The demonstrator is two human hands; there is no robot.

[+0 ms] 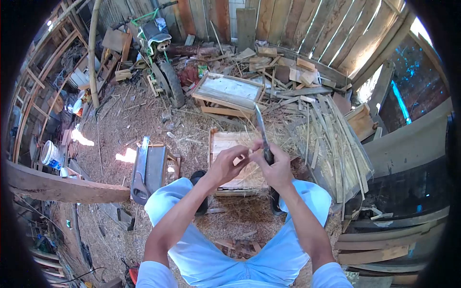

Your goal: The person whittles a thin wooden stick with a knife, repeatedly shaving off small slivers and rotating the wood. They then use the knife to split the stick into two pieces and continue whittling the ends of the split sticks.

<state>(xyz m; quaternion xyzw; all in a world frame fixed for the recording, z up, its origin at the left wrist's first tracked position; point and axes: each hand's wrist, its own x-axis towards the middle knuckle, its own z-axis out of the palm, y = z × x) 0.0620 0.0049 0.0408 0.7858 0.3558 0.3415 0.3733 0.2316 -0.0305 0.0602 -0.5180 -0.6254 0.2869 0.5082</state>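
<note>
A hammer-like tool [261, 126] with a long metal upper part and a dark grip stands upright in my right hand [276, 165], whose fingers are wrapped round it. Beside it, my left hand [231, 164] has its fingers bent together, the tips meeting those of my right hand. Whatever small thing lies between the left fingertips is too small to make out. Below both hands a low wooden box or board [228, 141] rests on the ground between my feet.
A handsaw [141, 165] lies on a small dark-topped stand at the left. A wooden frame [228, 91], a motorbike [163, 72] and scrap wood are ahead. Thin strips [336, 144] are piled at the right. A beam [67, 187] crosses the left; a white bucket [50, 154] is beyond.
</note>
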